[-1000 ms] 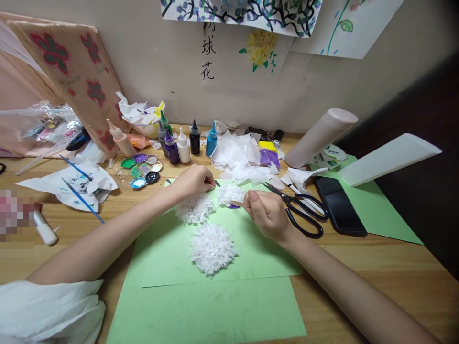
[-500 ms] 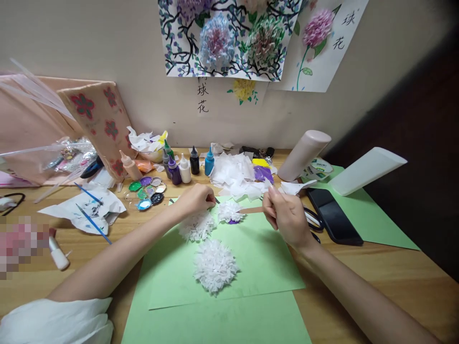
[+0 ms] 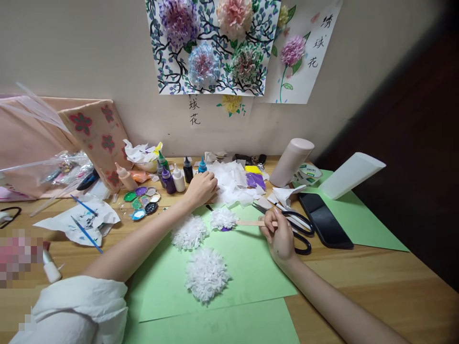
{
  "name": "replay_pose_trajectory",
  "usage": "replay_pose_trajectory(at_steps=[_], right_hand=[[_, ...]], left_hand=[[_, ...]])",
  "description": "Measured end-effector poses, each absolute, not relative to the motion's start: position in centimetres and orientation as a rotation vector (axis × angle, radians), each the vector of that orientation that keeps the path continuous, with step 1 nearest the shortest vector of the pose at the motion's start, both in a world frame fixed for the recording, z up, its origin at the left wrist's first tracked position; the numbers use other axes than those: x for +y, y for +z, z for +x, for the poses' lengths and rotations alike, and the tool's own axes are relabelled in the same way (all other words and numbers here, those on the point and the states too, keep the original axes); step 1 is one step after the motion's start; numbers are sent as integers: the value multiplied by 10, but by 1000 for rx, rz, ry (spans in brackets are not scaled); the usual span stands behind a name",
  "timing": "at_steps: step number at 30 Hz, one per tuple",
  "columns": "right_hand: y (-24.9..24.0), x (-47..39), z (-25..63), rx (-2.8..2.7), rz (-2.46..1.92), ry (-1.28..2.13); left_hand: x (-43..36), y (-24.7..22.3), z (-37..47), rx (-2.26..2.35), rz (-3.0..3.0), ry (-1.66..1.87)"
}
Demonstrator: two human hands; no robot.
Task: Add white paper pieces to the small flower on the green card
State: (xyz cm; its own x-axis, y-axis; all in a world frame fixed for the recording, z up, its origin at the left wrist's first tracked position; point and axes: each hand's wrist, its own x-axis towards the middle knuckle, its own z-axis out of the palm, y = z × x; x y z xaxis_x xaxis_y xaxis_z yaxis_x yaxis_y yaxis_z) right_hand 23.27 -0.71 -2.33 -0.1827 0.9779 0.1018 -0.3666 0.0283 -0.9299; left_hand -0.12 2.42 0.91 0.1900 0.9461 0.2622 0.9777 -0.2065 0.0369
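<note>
My right hand (image 3: pixel 278 236) is closed around a flat wooden craft stick (image 3: pixel 251 223), which points left. Its far end meets a small white paper pompom flower (image 3: pixel 223 218) with a purple patch under its front edge. My left hand (image 3: pixel 202 188) is at the left edge of a pile of white tissue paper pieces (image 3: pixel 231 179); its fingers bend down and their tips are hidden. Two other fluffy white paper flowers, a left one (image 3: pixel 190 232) and a larger front one (image 3: pixel 207 275), lie on the green paper sheet (image 3: pixel 251 267).
Black-handled scissors (image 3: pixel 303 244) and a phone (image 3: pixel 325 220) lie right of my right hand. Paint bottles (image 3: pixel 178 177) and a paint palette (image 3: pixel 143 200) stand left. Brushes (image 3: pixel 87 234) rest on stained tissue. Two upright tubes (image 3: pixel 292 162) stand behind; flower pictures (image 3: pixel 211 48) hang on the wall.
My left hand has moved from the flowers back to the tissue pile. My right hand has shifted slightly and still holds the stick against the small flower. The view has tilted up a little.
</note>
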Motion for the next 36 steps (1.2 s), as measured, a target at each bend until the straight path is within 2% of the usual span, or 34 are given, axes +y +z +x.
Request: replay_pose_trajectory(at_steps=[12, 19, 23, 26, 28, 36], right_hand=[[-28, -5, 235, -1154, -798, 1476], [-30, -6, 236, -1165, -762, 1480], [-27, -7, 235, -1204, -742, 1519], [-25, -11, 236, -1292, -724, 1531], [-24, -15, 236, -1374, -731, 1504], [-22, -26, 234, -1585, -798, 1338]], left_hand=[[9, 22, -5, -2222, -2293, -604], [3, 35, -4, -2254, -2224, -866], [-22, 63, 9, -2207, -2376, -1010], [-48, 75, 21, -2171, -2687, -972], [-62, 71, 27, -2151, -2927, -966], [-71, 21, 40, -2092, -2622, -783]])
